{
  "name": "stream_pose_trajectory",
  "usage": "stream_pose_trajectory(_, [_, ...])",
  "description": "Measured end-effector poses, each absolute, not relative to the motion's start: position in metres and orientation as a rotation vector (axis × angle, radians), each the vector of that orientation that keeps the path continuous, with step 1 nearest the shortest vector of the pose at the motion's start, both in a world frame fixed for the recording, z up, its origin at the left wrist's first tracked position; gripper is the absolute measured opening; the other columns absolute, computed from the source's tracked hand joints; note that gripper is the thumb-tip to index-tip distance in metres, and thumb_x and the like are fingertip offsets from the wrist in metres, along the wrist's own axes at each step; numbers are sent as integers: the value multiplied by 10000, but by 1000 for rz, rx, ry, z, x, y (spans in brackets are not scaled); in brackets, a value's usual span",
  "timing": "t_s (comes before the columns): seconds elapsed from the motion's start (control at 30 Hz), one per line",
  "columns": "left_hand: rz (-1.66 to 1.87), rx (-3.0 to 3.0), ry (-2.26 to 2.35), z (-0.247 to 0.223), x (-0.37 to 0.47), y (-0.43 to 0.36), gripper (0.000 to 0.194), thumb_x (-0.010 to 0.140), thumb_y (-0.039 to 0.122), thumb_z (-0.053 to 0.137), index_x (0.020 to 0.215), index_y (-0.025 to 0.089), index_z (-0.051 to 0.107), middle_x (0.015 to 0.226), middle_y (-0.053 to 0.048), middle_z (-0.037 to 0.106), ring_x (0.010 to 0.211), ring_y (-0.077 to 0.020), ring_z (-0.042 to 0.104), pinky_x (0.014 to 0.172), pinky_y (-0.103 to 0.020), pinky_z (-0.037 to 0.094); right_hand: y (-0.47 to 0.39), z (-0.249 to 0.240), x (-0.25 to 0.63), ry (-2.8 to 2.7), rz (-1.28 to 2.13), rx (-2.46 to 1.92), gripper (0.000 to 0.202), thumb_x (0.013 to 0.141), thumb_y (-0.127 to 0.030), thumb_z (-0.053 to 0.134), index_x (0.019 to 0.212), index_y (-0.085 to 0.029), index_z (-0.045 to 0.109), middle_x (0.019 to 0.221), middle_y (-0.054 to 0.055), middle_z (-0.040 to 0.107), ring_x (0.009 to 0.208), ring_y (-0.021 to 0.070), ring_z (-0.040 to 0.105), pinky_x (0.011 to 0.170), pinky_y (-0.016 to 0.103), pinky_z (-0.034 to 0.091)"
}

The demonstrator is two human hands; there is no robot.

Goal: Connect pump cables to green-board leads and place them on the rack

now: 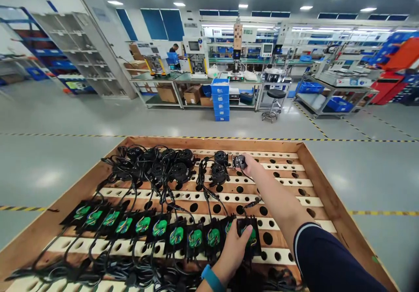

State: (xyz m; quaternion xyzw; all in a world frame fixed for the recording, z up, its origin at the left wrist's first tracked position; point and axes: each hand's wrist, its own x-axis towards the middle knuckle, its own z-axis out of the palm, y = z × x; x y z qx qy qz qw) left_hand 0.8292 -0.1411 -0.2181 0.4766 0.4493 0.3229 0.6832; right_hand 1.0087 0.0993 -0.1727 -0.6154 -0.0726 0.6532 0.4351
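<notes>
My right hand [251, 165] reaches to the far side of a wooden crate [322, 183], its fingers closed on a small black ribbed round motor [240, 161]. From that motor a cable runs back toward the rightmost black housing [257, 250], which has a green circuit board with thin coloured wires. Over this housing lies my left hand [235, 244], thumb and fingers closed around it and partly covering the board. Two similar black motors [218, 174] sit just left of my right hand. A row of open housings [176, 236] extends leftward from my left hand.
More black motors [180, 172] cluster with tangled cables at the crate's far left. Coiled black cables [124, 274] line its near side. Perforated wooden slats [288, 167] form the bed. Beyond are stacked blue bins [221, 100], a stool [275, 94], workbenches and a person [174, 48].
</notes>
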Motion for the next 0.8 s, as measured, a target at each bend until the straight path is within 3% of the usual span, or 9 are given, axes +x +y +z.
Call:
stream_pose_trajectory(0.13, [744, 1008, 993, -225, 826, -145, 680, 799, 673, 643, 1222, 154, 524, 1309, -167, 605, 1235, -284, 567, 1106, -399, 423, 111, -178, 1003, -166, 1600, -1606, 273, 977, -438, 446, 970, -173, 507, 674, 54, 603, 565, 157, 592, 466, 233, 520])
stream_pose_trajectory(0.37, [761, 919, 1023, -240, 820, -147, 713, 783, 675, 667, 1270, 178, 515, 1322, -154, 598, 1250, -273, 562, 1088, -384, 443, 113, -180, 1004, -127, 1718, -1752, 373, 942, -516, 469, 906, -149, 524, 677, 77, 573, 472, 102, 460, 353, 136, 323])
stream_pose_trajectory(0.57, [748, 895, 1056, -250, 814, -148, 715, 812, 600, 683, 1354, 192, 456, 1331, -145, 594, 1288, -268, 532, 1120, -399, 413, 126, -178, 998, -199, 1599, -1813, 498, 1026, -569, 254, 979, -147, 515, 724, 90, 586, 592, 139, 585, 369, 109, 301])
stream_pose_trajectory(0.67, [759, 898, 1077, -250, 813, -146, 801, 800, 550, 710, 1430, 203, 358, 1347, -148, 581, 1268, -260, 551, 1096, -383, 434, 137, -159, 992, -315, 1501, -1821, 531, 1055, -535, 197, 1082, -110, 514, 770, 112, 600, 670, 173, 631, 409, 149, 377])
stream_pose_trajectory(0.8, [736, 898, 1092, -246, 814, -142, 778, 767, 548, 722, 1365, 194, 373, 1225, -145, 635, 1076, -260, 641, 967, -406, 509, 113, -132, 994, -527, 1274, -1826, 404, 970, -417, 572, 1209, -95, 525, 967, 148, 642, 861, 225, 650, 679, 319, 553])
